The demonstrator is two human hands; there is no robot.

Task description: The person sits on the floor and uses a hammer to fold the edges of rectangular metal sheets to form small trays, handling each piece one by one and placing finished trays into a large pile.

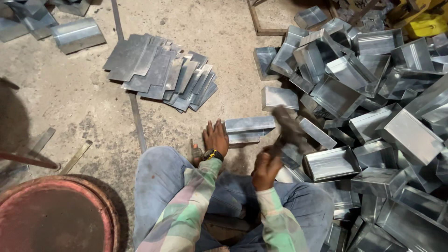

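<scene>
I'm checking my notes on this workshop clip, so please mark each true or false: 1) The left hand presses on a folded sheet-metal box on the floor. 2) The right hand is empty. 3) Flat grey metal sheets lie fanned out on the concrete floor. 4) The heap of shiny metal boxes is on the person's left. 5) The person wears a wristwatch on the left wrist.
1) True: the left hand rests against the folded sheet-metal box.
2) False: the right hand grips a dark hammer, blurred in motion.
3) True: the flat grey metal sheets overlap on the concrete floor.
4) False: the heap of shiny metal boxes is on their right.
5) True: a black wristwatch shows.
</scene>
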